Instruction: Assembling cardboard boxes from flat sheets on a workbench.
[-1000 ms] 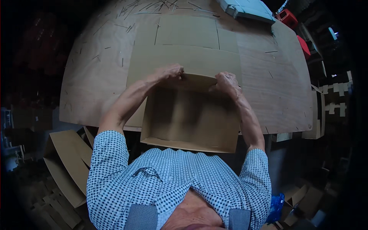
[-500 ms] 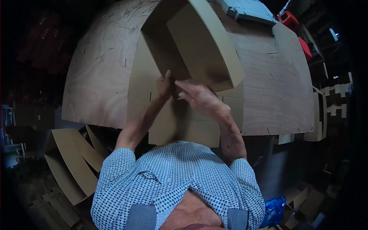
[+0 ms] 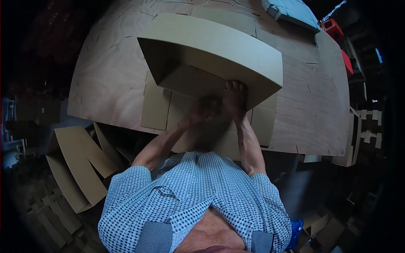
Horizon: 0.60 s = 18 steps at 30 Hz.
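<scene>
A brown cardboard box (image 3: 211,44) stands tilted on the table, its dark hollow side facing me. My right hand (image 3: 235,99) is at its near lower edge, toward the right corner, with the fingers bent over the cardboard. Just left of it, my left hand (image 3: 205,109) is in shadow below the same edge. Its fingers are blurred, and I cannot tell whether they touch the box. Beneath both hands lies flat, creased cardboard (image 3: 156,107), partly hidden by the box and my arms.
The wooden tabletop (image 3: 310,114) carries scattered thin dark strips. A pale blue-grey stack (image 3: 291,13) sits at the far right, near a red plastic thing (image 3: 332,28). Another folded cardboard box (image 3: 82,164) stands off the table's near left edge. A blue bag (image 3: 296,232) is low on the right.
The box has turned and tipped, so its long side now runs across the far side of my hands. My right hand has moved onto its near edge; my left has shifted right and down.
</scene>
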Available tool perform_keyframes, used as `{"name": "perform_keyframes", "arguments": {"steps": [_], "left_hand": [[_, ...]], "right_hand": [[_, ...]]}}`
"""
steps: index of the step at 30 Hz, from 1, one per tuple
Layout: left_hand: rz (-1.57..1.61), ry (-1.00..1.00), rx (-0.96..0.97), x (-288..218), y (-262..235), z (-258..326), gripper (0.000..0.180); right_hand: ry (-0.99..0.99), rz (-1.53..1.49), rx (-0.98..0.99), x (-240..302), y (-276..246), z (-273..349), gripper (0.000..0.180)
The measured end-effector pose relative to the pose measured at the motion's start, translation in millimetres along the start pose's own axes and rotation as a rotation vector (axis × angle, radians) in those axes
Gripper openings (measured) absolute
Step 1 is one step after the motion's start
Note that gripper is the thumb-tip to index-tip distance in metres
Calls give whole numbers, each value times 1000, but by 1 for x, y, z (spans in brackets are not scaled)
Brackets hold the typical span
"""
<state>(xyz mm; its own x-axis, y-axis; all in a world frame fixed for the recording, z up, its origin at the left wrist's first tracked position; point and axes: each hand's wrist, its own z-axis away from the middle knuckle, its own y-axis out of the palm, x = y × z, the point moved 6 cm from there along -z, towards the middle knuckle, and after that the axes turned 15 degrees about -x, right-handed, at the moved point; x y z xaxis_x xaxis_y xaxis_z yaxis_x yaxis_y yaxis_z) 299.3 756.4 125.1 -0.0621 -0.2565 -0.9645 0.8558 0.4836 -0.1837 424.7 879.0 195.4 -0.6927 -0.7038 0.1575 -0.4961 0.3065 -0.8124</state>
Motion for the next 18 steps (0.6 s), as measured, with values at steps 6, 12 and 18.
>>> {"name": "perform_keyframes", "arguments": {"steps": [6, 12, 18], "left_hand": [[-954, 791, -300, -72, -104, -97, 39], [-894, 1104, -137, -83, -91, -99, 29], [-1455, -235, -469, -70, -129, -134, 42]], "right_hand": [[33, 44, 47, 9, -1, -9, 38], [10, -20, 85, 4, -5, -5, 48], [134, -318, 838, -3, -37, -15, 80]]}}
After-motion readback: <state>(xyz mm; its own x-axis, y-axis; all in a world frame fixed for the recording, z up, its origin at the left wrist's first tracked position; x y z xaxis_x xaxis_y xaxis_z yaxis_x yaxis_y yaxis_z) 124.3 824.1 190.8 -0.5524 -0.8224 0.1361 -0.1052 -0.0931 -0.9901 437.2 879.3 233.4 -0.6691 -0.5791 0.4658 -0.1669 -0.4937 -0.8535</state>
